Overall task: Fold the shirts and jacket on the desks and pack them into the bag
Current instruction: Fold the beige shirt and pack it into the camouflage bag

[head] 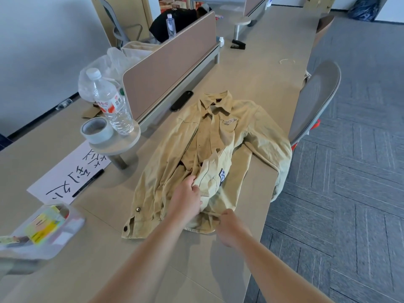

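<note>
Desk (262, 62) long, beige; grey carpet (360, 171) beside; tan jacket (220, 132) spread flat, left hand (185, 200), right hand (231, 228) gripping it.

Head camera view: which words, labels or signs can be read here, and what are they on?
"签到处", seen upside down, a likely reading: white paper sheet with black brush writing.
On the clear plastic water bottle, red-and-white label: too blurred.
On the tan cotton jacket, chest embroidery: unreadable script.
Its black sewn patch: unreadable.
In the clear plastic box, yellow packets: blurred.
</note>
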